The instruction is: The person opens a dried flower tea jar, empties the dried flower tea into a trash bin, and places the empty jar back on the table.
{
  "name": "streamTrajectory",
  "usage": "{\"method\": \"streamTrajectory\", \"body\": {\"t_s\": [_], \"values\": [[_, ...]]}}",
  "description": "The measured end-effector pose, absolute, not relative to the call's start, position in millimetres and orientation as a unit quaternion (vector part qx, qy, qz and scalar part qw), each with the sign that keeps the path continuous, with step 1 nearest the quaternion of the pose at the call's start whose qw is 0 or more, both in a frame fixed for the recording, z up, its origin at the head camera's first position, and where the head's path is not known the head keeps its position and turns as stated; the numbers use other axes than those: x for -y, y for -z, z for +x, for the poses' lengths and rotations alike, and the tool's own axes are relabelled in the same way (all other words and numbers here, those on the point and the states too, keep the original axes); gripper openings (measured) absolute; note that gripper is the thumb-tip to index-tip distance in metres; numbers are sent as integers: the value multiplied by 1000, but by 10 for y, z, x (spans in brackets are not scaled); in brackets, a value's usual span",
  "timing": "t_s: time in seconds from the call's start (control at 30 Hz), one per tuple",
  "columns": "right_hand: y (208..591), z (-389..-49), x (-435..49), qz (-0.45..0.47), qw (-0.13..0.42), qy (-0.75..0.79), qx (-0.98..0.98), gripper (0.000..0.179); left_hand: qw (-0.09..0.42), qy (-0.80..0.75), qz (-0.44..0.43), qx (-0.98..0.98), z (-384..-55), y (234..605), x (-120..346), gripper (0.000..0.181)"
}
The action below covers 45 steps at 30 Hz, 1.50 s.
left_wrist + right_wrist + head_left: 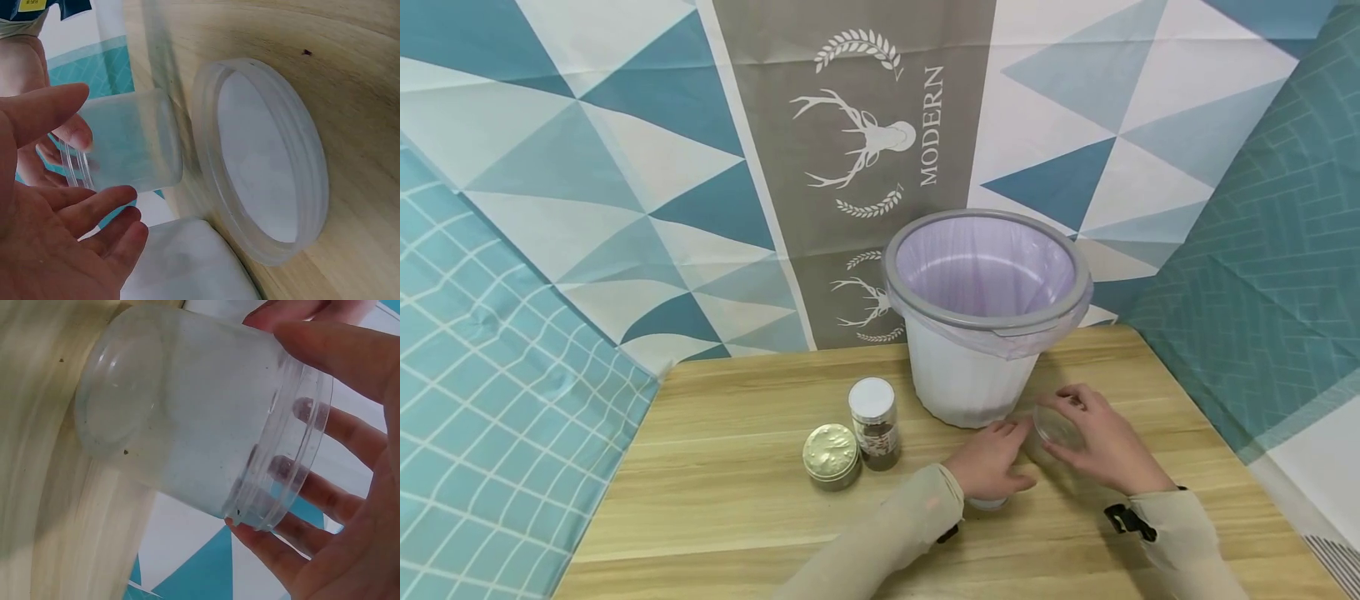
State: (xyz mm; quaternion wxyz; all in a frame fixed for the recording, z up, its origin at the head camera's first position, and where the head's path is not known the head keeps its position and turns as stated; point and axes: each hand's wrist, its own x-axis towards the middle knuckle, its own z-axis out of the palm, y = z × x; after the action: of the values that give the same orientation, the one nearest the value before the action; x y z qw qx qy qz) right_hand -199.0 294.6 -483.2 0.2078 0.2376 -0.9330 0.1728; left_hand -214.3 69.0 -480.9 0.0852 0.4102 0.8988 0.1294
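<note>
In the head view we see the clear jar (pixel 1054 429) just in front of the white bin (pixel 966 371), toward its right side, mouth upward and long axis roughly upright, with the right hand (pixel 1105 442) grasping it and the left hand (pixel 990 462) reaching toward it from before the bin's middle. The left wrist view shows us a lid (pixel 259 156), mostly hidden from above, lying near the bin, the left fingers loose and gripping nothing. The right wrist view gives us fingers curled round the jar's ridged rim and dark specks on its wall.
</note>
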Motion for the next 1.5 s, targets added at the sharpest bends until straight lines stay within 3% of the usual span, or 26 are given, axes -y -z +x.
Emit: {"method": "streamTrajectory", "body": {"t_s": [0.63,0.77,1.07,1.27,1.37,1.5], "values": [[4861,-1994,-2908,229,187,-170,940,66,72,-82,406,-908,-2147,4845,-671,84],[4841,-1991,-2893,228,203,-168,937,67,20,-45,418,-907,-2064,4809,-618,83],[4604,-1951,-2640,286,303,-188,890,43,-202,-87,479,-849,-1866,4452,-73,59],[4386,-1962,-2249,331,299,-219,868,40,-346,-210,446,-798,-1907,4352,564,49],[4283,-1979,-2012,362,291,-219,858,45,-349,-261,391,-810,-1938,4363,881,56],[4164,-2018,-1704,399,269,-218,849,47,-284,-316,303,-853,-1982,4383,1194,76]]}}
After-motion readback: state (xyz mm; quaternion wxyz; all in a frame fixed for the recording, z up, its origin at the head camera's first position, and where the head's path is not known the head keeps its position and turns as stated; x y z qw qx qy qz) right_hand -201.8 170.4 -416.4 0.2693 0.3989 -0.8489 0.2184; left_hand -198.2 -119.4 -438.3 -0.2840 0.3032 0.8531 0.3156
